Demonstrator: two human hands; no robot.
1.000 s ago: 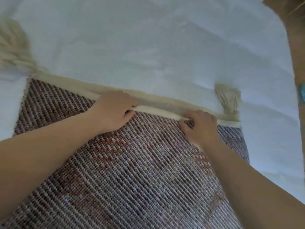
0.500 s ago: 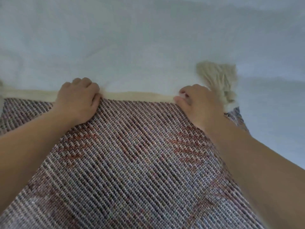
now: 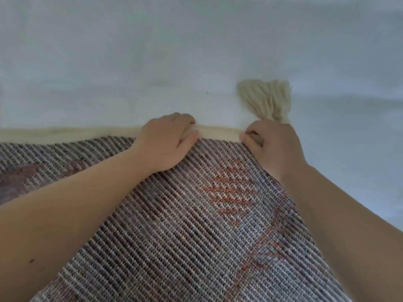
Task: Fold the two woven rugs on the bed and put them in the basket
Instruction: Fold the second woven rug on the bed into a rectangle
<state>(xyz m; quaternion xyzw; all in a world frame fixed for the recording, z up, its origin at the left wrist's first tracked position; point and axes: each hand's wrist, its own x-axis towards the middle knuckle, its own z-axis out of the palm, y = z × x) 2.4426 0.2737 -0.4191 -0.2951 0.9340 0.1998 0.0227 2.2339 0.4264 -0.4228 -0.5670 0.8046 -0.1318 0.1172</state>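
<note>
Head view, looking down: the woven rug with grey, mauve and orange diagonal threads (image 3: pixel 196 225) lies across the bed with its pale blue-white sheet (image 3: pixel 196 51), filling the lower part of the picture and running off the left and bottom edges. Its far edge is a cream fabric border strip (image 3: pixel 65 134), lying nearly straight across the sheet from the left edge to the right corner.

The left hand (image 3: pixel 168 144) sits on that far edge, palm down, fingers curled over the cream strip and its grip closed on the border. The right hand (image 3: pixel 272 147) is just beside it, near the rug's right corner, fingers tucked in and pinching the same strip, thumb on top. A short stretch of bare border shows between the two hands.

Right behind the right hand, a cream yarn tassel (image 3: pixel 266 99) fans out from the corner onto the sheet. The rug's right edge slants from that corner towards the lower right, under the right forearm.

Beyond the border, the sheet lies open and mostly smooth, all the way to the top, with more free sheet to the right of the rug.
</note>
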